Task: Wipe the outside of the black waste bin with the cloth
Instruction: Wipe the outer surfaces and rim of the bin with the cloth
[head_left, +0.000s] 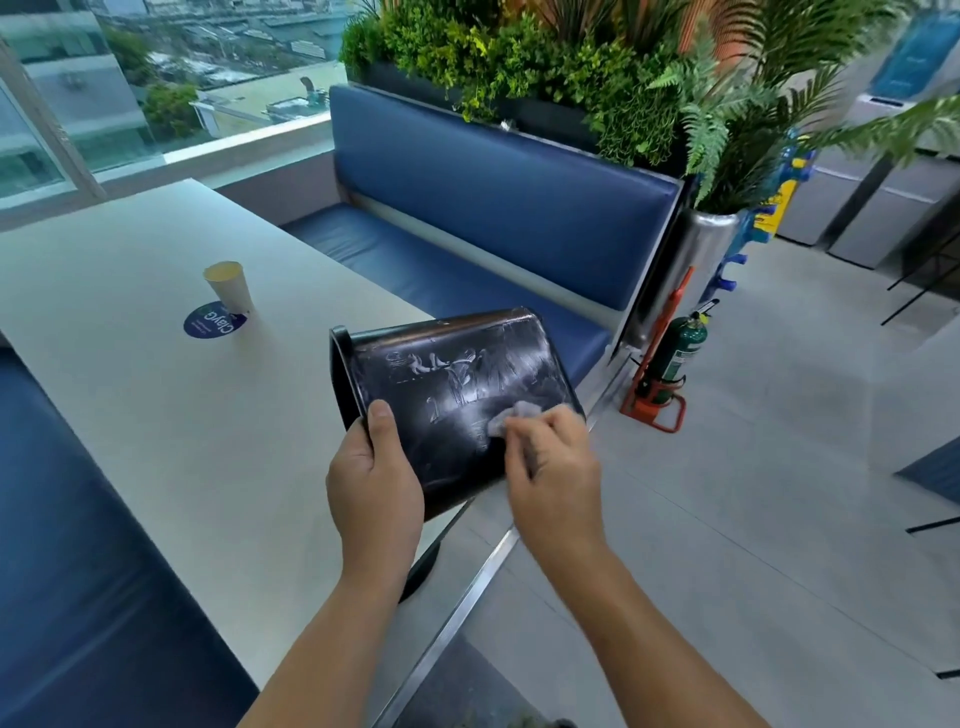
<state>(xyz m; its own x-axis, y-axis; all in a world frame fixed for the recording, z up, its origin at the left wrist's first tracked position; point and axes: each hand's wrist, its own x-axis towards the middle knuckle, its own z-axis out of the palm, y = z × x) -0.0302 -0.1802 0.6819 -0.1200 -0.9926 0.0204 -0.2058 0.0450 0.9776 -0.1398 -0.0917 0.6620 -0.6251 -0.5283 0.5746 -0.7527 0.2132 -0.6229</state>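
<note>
The glossy black plastic waste bin (447, 364) is held on its side in the air just past the table's near corner, at the middle of the view. Its rimmed mouth points to 9 o'clock and its base to 3 o'clock. What is inside cannot be seen. Pale smears streak the upturned side.

The left hand (374, 483) grips the bin at its 7 o'clock corner, thumb on the outer wall just beside the rim. The right hand (556, 467) is at the bin's 5 o'clock, fingers curled round a small crumpled pale grey cloth (511, 415) and pressing it against the bin's side.

At 10 o'clock from the bin, on the long off-white table (130, 415), a white paper cup (229, 286) stands upright. It looks cream-yellow inside, but whether it holds liquid is unclear. It stands on the edge of a round blue sticker (205, 322) whose white lettering, upside down from here, seems to begin "Clay". The smaller print is unreadable.

At 12 o'clock is a blue padded bench (493, 197), and above it a dark planter box (405, 83) full of green foliage. At 2 o'clock a silver metal pot (696, 249) holds fern fronds. Below it, at 3 o'clock, a green fire extinguisher (678, 358) sits in an orange floor stand (657, 415). Its label is too small to read.
</note>
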